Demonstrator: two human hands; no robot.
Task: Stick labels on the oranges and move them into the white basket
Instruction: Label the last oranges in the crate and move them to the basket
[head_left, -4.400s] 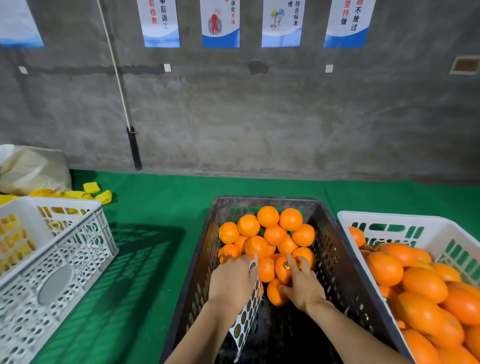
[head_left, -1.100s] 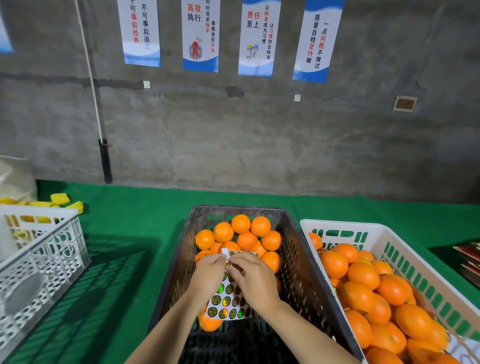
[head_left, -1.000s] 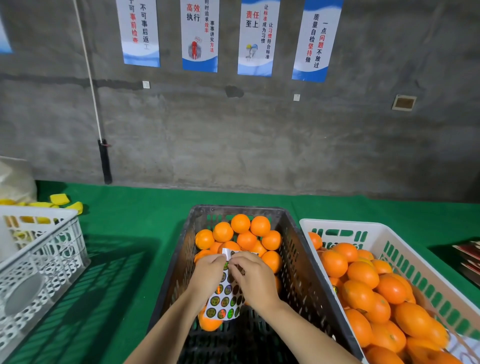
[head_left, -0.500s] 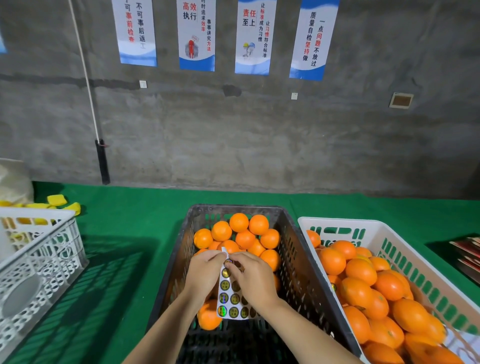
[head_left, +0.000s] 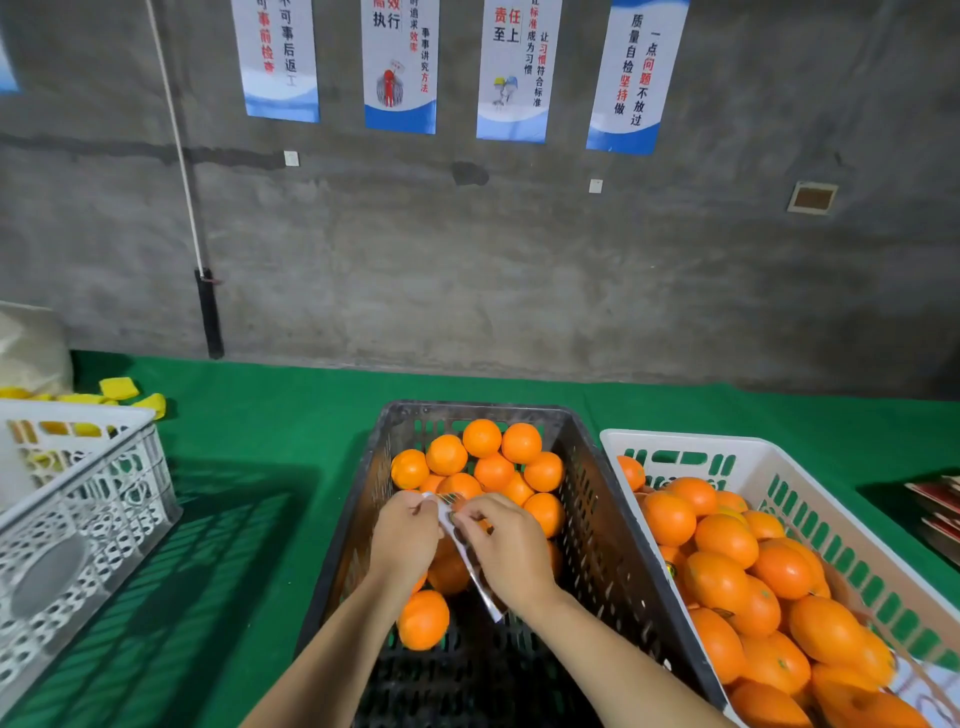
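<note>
- Oranges (head_left: 480, 462) are heaped at the far end of a dark slotted crate (head_left: 613, 525) in the middle of the green tabletop (head_left: 270, 431); one orange (head_left: 423, 618) lies apart, nearer the person, below the left forearm.
- Both hands meet over the crate: the left hand (head_left: 405, 535) and the right hand (head_left: 506, 545) each pinch the top of a label sheet (head_left: 470, 564) with curled fingers.
- The sheet hangs edge-on between the hands, so its labels cannot be made out.
- Just right of the crate, touching it, stands the white basket (head_left: 810, 499), with green showing through its slots, piled with more oranges (head_left: 727, 540).
- A second white basket (head_left: 98, 499) stands well apart to the left, with yellow pieces (head_left: 119, 389) beyond it on the tabletop.
- Behind runs a grey concrete wall with four posters (head_left: 400, 67).
</note>
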